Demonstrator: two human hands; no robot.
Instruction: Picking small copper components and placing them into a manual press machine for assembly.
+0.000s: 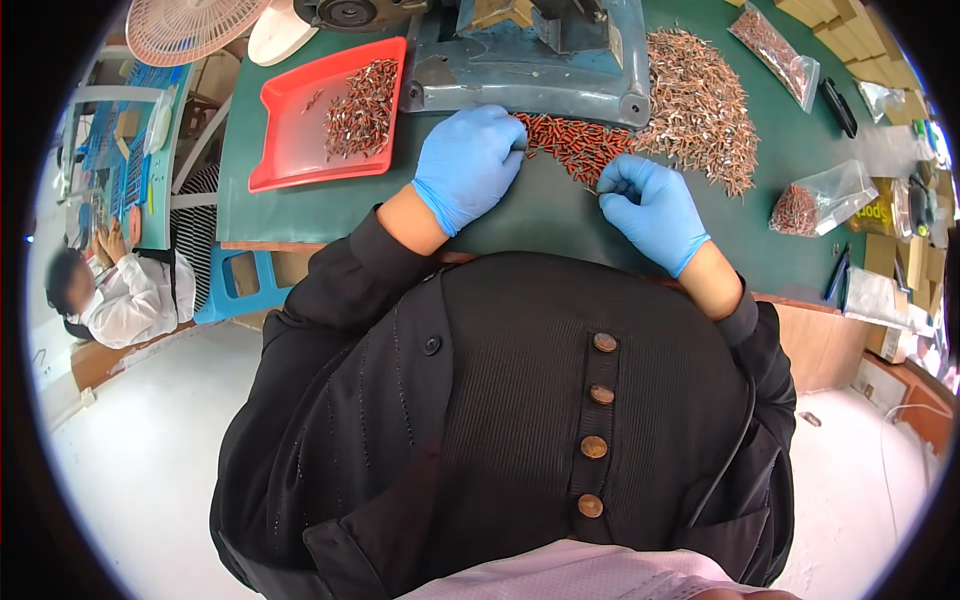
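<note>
While flat, red pieces [572, 142] lengthwise leftward.

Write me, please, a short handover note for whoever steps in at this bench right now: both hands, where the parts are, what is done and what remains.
Left hand: gloved, resting on the near edge of the red parts pile; whether it grips any cannot be seen.
Right hand: gloved, fingertips pinched at the pile's near edge, apparently on one small piece.
Parts: a larger heap lies to the right on the green table; some sit in the red tray beside the grey machine.
Done: a small batch in the tray.
Left: both loose piles, it seems.
</note>
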